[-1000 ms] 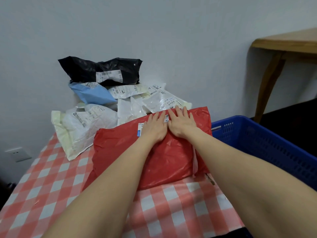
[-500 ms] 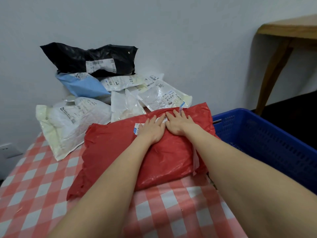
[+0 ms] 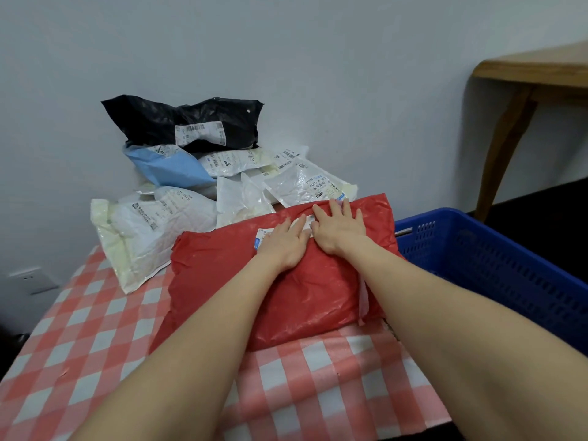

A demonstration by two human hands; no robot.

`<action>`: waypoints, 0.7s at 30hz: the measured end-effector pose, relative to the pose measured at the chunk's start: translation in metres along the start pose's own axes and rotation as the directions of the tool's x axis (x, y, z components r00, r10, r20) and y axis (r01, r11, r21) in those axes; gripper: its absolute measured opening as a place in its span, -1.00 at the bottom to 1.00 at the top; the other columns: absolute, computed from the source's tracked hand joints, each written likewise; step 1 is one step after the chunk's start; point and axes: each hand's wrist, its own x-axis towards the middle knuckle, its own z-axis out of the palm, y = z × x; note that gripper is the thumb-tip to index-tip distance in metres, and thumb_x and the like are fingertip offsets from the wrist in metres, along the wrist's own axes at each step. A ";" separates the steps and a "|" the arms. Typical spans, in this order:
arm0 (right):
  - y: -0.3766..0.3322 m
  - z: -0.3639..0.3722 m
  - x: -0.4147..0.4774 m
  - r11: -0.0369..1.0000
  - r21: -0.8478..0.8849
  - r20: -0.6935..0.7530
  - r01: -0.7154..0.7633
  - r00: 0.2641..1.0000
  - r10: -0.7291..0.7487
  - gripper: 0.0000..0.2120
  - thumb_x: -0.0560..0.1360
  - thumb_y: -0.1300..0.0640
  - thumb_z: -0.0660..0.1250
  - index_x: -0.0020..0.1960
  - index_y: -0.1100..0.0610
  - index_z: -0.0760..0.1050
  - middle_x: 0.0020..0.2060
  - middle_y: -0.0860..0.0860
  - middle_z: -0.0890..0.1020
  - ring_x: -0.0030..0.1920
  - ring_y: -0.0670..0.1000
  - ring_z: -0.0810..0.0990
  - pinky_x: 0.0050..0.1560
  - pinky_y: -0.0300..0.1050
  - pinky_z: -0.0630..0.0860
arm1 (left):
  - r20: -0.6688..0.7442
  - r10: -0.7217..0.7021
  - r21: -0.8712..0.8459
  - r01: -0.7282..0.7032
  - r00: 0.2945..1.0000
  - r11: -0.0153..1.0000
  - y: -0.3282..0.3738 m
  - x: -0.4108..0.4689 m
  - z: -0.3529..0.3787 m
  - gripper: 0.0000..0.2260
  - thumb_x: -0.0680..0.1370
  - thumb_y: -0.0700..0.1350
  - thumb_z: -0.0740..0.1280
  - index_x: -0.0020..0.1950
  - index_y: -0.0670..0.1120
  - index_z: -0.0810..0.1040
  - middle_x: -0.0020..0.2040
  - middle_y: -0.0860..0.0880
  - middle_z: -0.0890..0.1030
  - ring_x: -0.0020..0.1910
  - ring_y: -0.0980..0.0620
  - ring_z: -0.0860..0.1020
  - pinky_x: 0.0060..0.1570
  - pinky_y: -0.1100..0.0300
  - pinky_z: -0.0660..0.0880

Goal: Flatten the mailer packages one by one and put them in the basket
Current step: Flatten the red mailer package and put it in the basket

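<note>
A puffy red mailer lies on the red-and-white checked tablecloth. My left hand and my right hand press flat on its far part, side by side, fingers straight, partly covering its white label. Behind it a pile of mailers leans against the wall: a black one on top, a blue one under it, several white ones below and to the right. A blue plastic basket stands to the right of the table; what I see of its inside holds nothing.
A grey wall rises right behind the pile. A wooden table with a curved leg stands at the far right. A wall socket sits low on the left. The table's near edge is just below my forearms.
Both hands stay pressed flat on the red mailer at the same spot. The view shifts slightly; nothing else has moved.
</note>
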 end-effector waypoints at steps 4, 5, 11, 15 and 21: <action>0.004 -0.007 -0.025 1.000 0.018 0.010 0.005 1.000 -0.005 -0.50 0.64 -0.09 -0.14 0.57 -0.11 -0.07 0.56 0.09 -0.17 0.54 0.16 -0.25 0.50 0.20 -0.21 | -0.043 0.018 0.000 -0.018 0.999 1.000 0.010 -0.025 -0.003 -0.52 0.65 0.12 -0.10 0.57 0.08 -0.05 0.58 -0.08 -0.02 0.56 -0.04 -0.05 0.50 -0.08 -0.03; 0.006 -0.007 -0.033 1.000 0.024 0.013 0.007 1.000 -0.007 -0.50 0.64 -0.10 -0.15 0.57 -0.12 -0.07 0.56 0.08 -0.18 0.54 0.16 -0.25 0.50 0.20 -0.21 | -0.041 0.020 0.002 -0.020 0.999 1.000 0.014 -0.033 -0.003 -0.52 0.65 0.12 -0.11 0.57 0.09 -0.06 0.58 -0.10 -0.03 0.56 -0.05 -0.06 0.50 -0.08 -0.04; 0.018 -0.007 -0.074 0.995 0.098 0.006 -0.022 1.000 0.022 -0.50 0.64 -0.09 -0.14 0.57 -0.11 -0.10 0.57 0.05 -0.15 0.54 0.17 -0.23 0.50 0.19 -0.20 | -0.046 0.053 0.060 -0.050 0.998 0.997 0.040 -0.071 0.001 -0.54 0.66 0.10 -0.12 0.56 0.14 -0.09 0.58 -0.08 -0.08 0.56 -0.04 -0.09 0.50 -0.10 -0.07; 0.023 0.015 -0.089 0.983 0.170 0.071 -0.067 0.996 0.056 -0.49 0.64 -0.14 -0.17 0.56 -0.15 -0.17 0.56 0.07 -0.15 0.54 0.16 -0.25 0.50 0.19 -0.22 | -0.034 0.057 0.128 -0.052 0.998 0.990 0.039 -0.086 0.020 -0.55 0.66 0.10 -0.13 0.56 0.17 -0.12 0.58 -0.05 -0.12 0.55 -0.04 -0.14 0.49 -0.12 -0.14; 0.024 0.023 -0.085 0.980 0.179 0.092 -0.087 0.993 0.071 -0.49 0.64 -0.17 -0.19 0.55 -0.17 -0.21 0.56 0.06 -0.17 0.54 0.14 -0.25 0.49 0.22 -0.25 | -0.106 0.059 0.129 -0.045 0.993 0.991 0.035 -0.083 0.032 -0.55 0.66 0.08 -0.11 0.56 0.18 -0.08 0.58 -0.03 -0.10 0.55 -0.05 -0.12 0.48 -0.12 -0.15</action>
